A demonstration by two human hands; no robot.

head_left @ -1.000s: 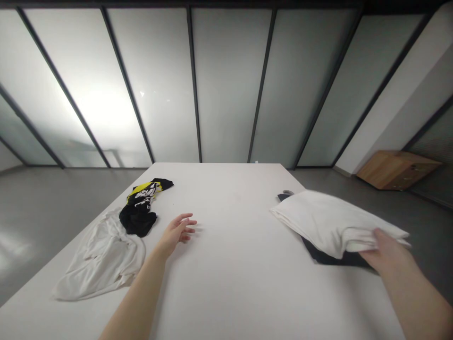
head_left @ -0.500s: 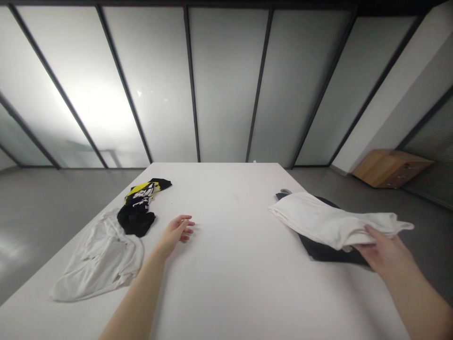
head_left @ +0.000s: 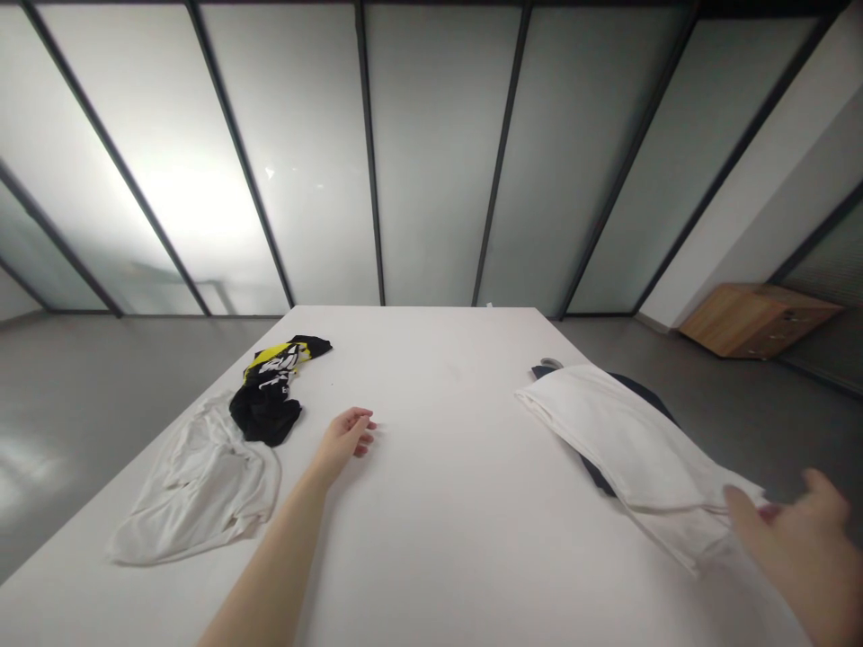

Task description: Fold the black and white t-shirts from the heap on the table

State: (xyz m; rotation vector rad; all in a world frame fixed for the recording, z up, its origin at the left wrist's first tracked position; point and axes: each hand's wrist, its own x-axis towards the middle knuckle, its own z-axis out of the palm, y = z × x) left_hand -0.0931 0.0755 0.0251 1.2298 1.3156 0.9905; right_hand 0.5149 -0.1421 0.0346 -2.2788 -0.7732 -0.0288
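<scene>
The left hand lay loosely curled on the white table, holding nothing, near a crumpled black-and-yellow garment and a white cloth. The right hand was open, fingers spread, gripping nothing, just at the end of a folded white garment lying over dark fabric

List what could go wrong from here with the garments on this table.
The white garment and the dark garment beneath it seem to overhang the right edge of the white table, so they may slide to the floor. The right hand, open right beside the white garment, could snag it and drag it over the edge.
</scene>
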